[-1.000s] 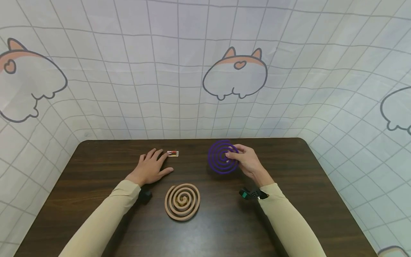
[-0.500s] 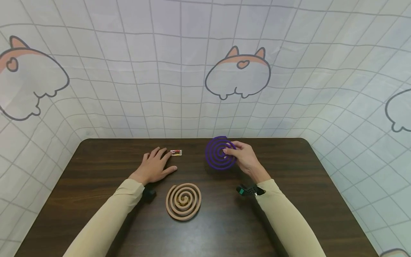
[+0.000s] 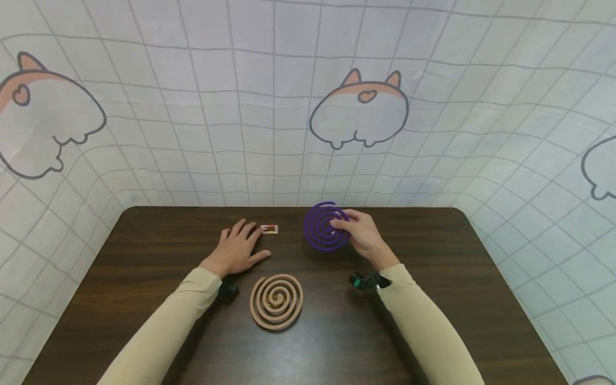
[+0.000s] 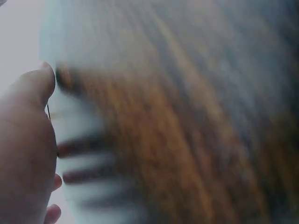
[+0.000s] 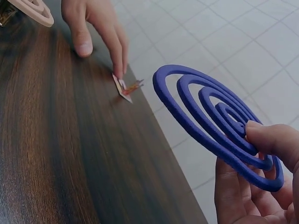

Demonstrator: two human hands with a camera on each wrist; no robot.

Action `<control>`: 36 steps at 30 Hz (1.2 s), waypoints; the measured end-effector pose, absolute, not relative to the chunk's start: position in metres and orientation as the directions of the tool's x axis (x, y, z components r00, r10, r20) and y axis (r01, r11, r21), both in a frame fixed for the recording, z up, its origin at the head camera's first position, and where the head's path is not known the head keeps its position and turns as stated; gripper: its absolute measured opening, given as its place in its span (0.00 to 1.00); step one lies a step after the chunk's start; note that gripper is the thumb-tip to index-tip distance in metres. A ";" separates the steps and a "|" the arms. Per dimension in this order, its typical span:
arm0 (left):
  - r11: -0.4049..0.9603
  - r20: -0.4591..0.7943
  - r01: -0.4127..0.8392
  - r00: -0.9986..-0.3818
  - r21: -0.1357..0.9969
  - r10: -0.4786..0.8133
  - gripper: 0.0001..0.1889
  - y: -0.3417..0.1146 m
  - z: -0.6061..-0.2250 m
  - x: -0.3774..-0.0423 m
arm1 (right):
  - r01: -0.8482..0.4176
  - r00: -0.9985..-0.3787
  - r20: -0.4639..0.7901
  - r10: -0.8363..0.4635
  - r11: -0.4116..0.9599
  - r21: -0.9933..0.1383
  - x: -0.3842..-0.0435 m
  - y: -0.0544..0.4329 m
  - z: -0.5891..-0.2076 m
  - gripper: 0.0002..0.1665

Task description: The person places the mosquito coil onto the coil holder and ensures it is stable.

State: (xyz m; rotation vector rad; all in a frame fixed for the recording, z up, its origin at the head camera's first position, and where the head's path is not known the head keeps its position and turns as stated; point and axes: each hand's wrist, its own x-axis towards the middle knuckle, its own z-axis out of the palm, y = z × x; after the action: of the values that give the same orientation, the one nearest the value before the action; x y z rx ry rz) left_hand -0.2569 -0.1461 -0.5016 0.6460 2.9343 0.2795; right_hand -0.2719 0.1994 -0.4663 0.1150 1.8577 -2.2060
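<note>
My right hand [image 3: 362, 234] pinches a purple mosquito coil [image 5: 163, 91] between thumb and fingers, tilted up and held over the back of the table. In the right wrist view, the thumb presses near the coil's centre with the other fingers behind it. On the left, my left hand [image 3: 236, 252] lies spread, its index fingertip touching a small flat red-and-white packet [image 3: 269, 229] near the back edge. A second mosquito coil [image 3: 277, 297], tan, lies in front of that hand, with something gold-coloured under its centre. The left wrist view is blurred and shows part of the left hand [image 4: 28, 140].
The dark wood-grain table [image 3: 327, 342] ends just behind both hands. A white gridded curtain [image 3: 269, 160] with cartoon animal prints hangs behind it and along both sides. Black devices sit at the left wrist [image 3: 228, 292] and the right wrist [image 3: 364, 280].
The right hand and purple coil have shifted slightly left and back. The head view has shifted slightly. The left hand stays at the packet, and the tan coil lies as before.
</note>
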 end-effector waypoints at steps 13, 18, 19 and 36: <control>0.885 -0.089 0.424 -0.891 0.193 0.446 0.40 -0.140 -0.498 -0.253 | 0.235 -0.962 -0.209 -0.173 -0.145 -0.961 -0.278 0.186 -0.468 0.19; 0.880 -0.081 0.435 -0.886 0.192 0.456 0.40 -0.138 -0.496 -0.251 | 0.239 -0.961 -0.215 -0.172 -0.132 -0.962 -0.281 0.181 -0.469 0.17; 0.879 -0.080 0.437 -0.885 0.191 0.458 0.40 -0.137 -0.496 -0.251 | 0.243 -0.960 -0.219 -0.173 -0.132 -0.961 -0.282 0.180 -0.470 0.17; 0.875 -0.098 0.442 -0.879 0.197 0.466 0.40 -0.130 -0.494 -0.247 | 0.261 -0.953 -0.239 -0.186 -0.106 -0.960 -0.289 0.163 -0.474 0.19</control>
State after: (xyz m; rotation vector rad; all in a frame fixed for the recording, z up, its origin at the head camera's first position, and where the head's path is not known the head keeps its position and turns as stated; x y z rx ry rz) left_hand -0.2473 -0.1303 -0.4943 0.7073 2.9030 0.2552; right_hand -0.2892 0.1630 -0.4736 0.0829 1.8711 -2.1348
